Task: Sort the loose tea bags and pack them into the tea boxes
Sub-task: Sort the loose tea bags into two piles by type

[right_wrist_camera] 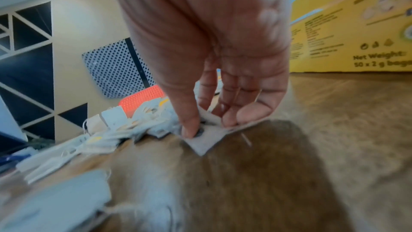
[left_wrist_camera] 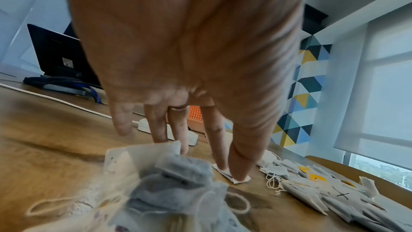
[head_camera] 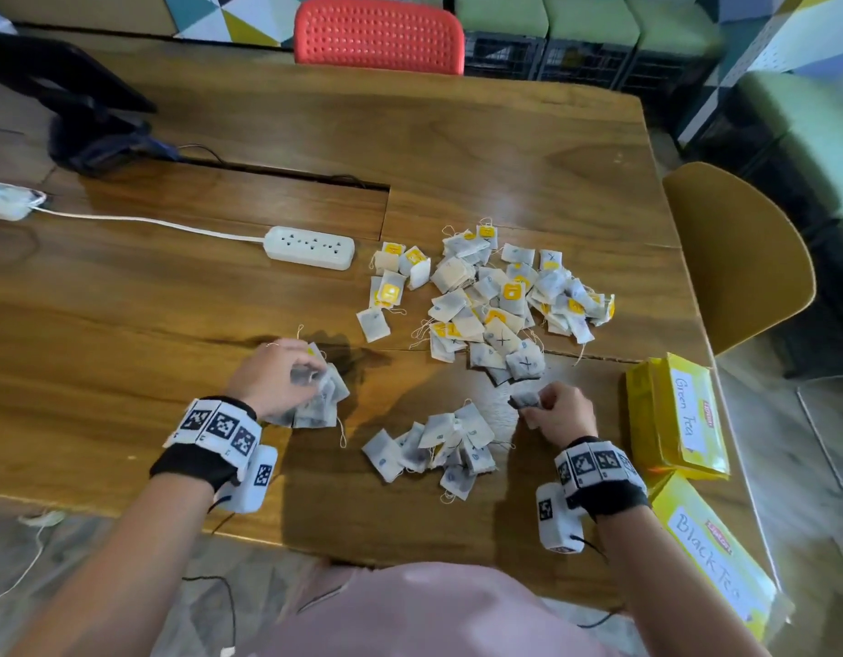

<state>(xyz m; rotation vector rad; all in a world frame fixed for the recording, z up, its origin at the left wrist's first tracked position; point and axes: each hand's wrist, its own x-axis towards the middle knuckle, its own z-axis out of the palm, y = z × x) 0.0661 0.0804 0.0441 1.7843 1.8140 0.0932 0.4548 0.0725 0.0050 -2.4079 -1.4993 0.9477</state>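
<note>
The table [head_camera: 267, 324] is brown wood with darker grain streaks. The loose tea bags [head_camera: 500, 305] are off-white to grey, many with yellow tags, some marked with a black X; the small pile [head_camera: 438, 448] nearer the person is grey-white with small blue marks. Both tea boxes, Green Tea [head_camera: 675, 414] and Black Tea [head_camera: 713, 552], are yellow with white handwritten labels. The power strip [head_camera: 310, 247] is white, one chair [head_camera: 379, 35] is perforated red-orange, another chair [head_camera: 742, 258] mustard yellow. The wrist bands [head_camera: 210, 438] are black with black-and-white square codes.
</note>
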